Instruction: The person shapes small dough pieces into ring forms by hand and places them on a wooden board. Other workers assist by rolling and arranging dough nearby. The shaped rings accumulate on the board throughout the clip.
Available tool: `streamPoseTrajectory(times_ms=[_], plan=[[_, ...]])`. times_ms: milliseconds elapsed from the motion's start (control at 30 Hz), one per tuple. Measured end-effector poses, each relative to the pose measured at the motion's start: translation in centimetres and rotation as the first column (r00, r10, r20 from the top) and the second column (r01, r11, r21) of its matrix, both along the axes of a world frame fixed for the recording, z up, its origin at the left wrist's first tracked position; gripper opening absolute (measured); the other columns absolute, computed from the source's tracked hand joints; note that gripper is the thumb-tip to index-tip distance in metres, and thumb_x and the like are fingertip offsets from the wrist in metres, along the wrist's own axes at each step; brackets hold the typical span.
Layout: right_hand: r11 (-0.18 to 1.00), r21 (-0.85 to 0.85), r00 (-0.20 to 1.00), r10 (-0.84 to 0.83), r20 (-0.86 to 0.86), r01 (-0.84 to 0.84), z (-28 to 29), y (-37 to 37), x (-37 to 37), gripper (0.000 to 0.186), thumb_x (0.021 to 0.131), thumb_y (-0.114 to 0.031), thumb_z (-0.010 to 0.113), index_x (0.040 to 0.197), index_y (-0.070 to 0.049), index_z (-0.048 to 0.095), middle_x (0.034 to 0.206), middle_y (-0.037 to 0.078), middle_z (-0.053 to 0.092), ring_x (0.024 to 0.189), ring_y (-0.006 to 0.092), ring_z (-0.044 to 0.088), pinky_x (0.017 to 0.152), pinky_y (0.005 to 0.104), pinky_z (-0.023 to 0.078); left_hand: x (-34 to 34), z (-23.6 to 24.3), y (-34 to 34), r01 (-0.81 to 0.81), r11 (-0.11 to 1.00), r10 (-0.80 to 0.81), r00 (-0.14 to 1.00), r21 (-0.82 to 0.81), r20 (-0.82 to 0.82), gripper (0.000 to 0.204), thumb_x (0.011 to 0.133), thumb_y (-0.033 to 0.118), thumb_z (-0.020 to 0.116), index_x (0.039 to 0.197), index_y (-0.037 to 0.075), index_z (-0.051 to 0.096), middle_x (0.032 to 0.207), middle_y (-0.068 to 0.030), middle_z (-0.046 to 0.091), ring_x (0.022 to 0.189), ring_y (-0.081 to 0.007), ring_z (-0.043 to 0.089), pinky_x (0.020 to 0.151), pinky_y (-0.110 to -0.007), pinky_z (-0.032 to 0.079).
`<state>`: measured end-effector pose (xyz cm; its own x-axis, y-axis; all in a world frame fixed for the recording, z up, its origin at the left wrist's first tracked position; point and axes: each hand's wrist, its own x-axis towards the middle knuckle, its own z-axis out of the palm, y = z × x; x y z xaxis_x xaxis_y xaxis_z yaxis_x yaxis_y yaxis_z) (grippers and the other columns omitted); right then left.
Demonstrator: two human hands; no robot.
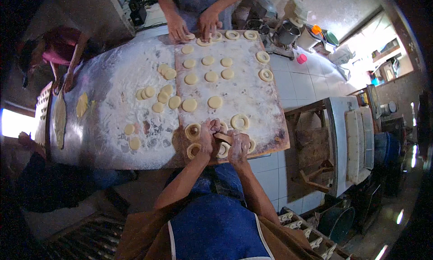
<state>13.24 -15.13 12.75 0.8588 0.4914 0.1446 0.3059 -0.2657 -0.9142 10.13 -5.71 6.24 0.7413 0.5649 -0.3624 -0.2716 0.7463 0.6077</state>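
Over the near edge of a floured board (246, 95), both my hands are held close together. My left hand (208, 134) has its fingers curled at one end of a tan band of dough (223, 138). My right hand (239, 145) is closed around the band's other end. Its full shape is hidden by my fingers. Dough rings lie around and below my hands: one ring (193, 131) to the left, another ring (240, 121) just beyond my right hand, and others partly covered. Farther up the board are several flat dough rounds (215, 101).
A steel table (99, 147) dusted with flour carries more dough rounds (163, 97) and a long dough strip (59, 118). Across the board, a co-worker's hands (208, 23) handle dough rings. Another person (63, 46) works at far left. A white-topped stand (337, 142) is at right.
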Motion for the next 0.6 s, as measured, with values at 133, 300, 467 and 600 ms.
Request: streamPoseTrajectory(times_ms=[133, 300, 467, 600], plan=[[0.991, -0.128, 0.924, -0.087, -0.372, 0.042, 0.6, -2.2, 1.3, 0.054, 0.101, -0.037, 0.040, 0.076, 0.007, 0.060, 0.061, 0.011, 0.056, 0.059, 0.0157, 0.051, 0.054, 0.0353, 0.040, 0.9, 5.3, -1.8, 0.282, 0.540, 0.025, 0.936, 0.793, -0.350, 0.030, 0.094, 0.034, 0.048, 0.075, 0.012, 0.052, 0.075, 0.0015, 0.051, 0.065, -0.0141, 0.049, 0.062, -0.032, 0.042], [0.996, 0.007, 0.954, -0.087, -0.286, 0.093, -0.4, -5.6, 2.2, 0.061, 0.101, -0.045, 0.038, 0.077, 0.005, 0.062, 0.064, 0.007, 0.055, 0.059, 0.0125, 0.047, 0.052, 0.0323, 0.037, 3.1, 5.5, -4.0, 0.257, 0.966, -0.253, 0.937, -0.016, -0.240, 0.033, 0.096, 0.037, 0.046, 0.076, 0.011, 0.053, 0.075, 0.0013, 0.053, 0.065, -0.0144, 0.051, 0.063, -0.033, 0.045], [0.951, 0.185, 0.870, -0.132, -0.474, 0.246, -2.7, -7.1, 2.5, 0.051, 0.100, -0.037, 0.044, 0.079, 0.005, 0.062, 0.075, 0.016, 0.067, 0.055, 0.0203, 0.054, 0.053, 0.0369, 0.045, 4.0, 1.5, -5.5, 0.488, 0.744, -0.384, 0.871, 0.457, -0.305, 0.030, 0.097, 0.035, 0.046, 0.092, 0.007, 0.056, 0.075, -0.0024, 0.055, 0.068, -0.0139, 0.054, 0.062, -0.029, 0.045], [0.879, 0.346, 0.837, -0.102, -0.538, 0.329, -1.0, -8.9, 2.5, 0.052, 0.100, -0.043, 0.043, 0.088, 0.005, 0.061, 0.082, 0.016, 0.066, 0.057, 0.0202, 0.054, 0.054, 0.0354, 0.043, 5.4, 4.0, -7.6, 0.480, 0.876, -0.465, 0.863, 0.038, -0.196, 0.040, 0.095, 0.036, 0.040, 0.074, 0.003, 0.046, 0.062, -0.0023, 0.050, 0.056, -0.0194, 0.054, 0.052, -0.037, 0.041]])
